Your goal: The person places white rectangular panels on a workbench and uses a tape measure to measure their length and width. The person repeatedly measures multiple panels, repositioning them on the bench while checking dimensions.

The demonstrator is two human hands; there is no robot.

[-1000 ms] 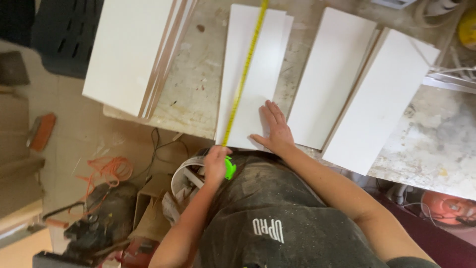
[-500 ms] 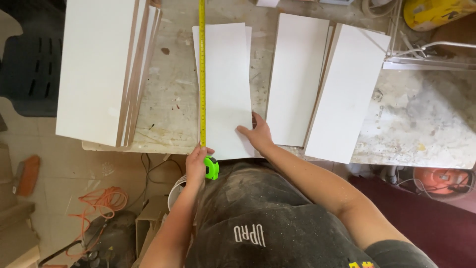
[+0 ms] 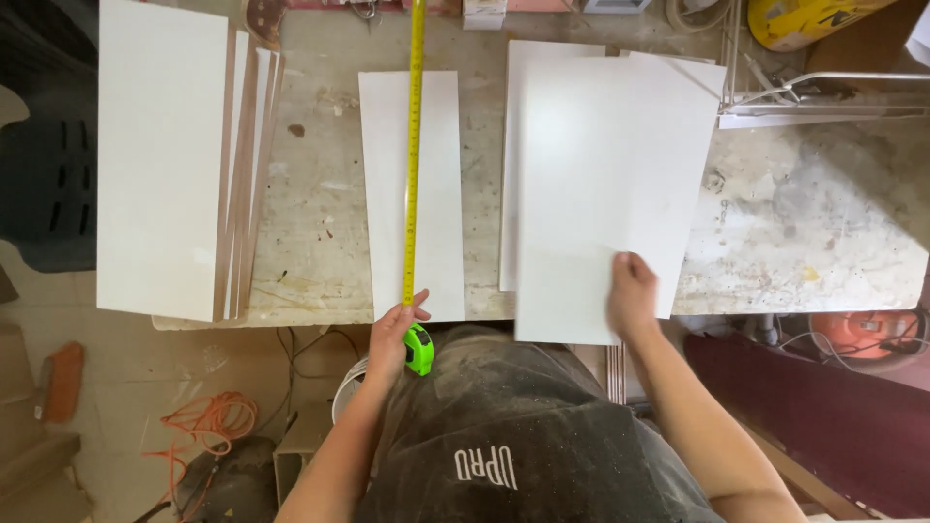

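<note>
My left hand (image 3: 392,334) grips a green tape measure case (image 3: 418,350) at the table's near edge. Its yellow blade (image 3: 414,145) runs straight away from me along a narrow white panel (image 3: 436,194). My right hand (image 3: 632,293) holds the near end of a wide white panel (image 3: 601,184), which overhangs the table edge and lies over other white panels to the right.
A stack of white boards (image 3: 165,155) lies on the left part of the worn stone table (image 3: 804,232). A yellow tool (image 3: 814,17) and metal bars sit at the back right. An orange cable (image 3: 208,421) and boxes lie on the floor at the left.
My right hand left the narrow panel, moved right and took hold of the wide white panel, which now lies pulled toward me. The tape stays stretched along the narrow panel.
</note>
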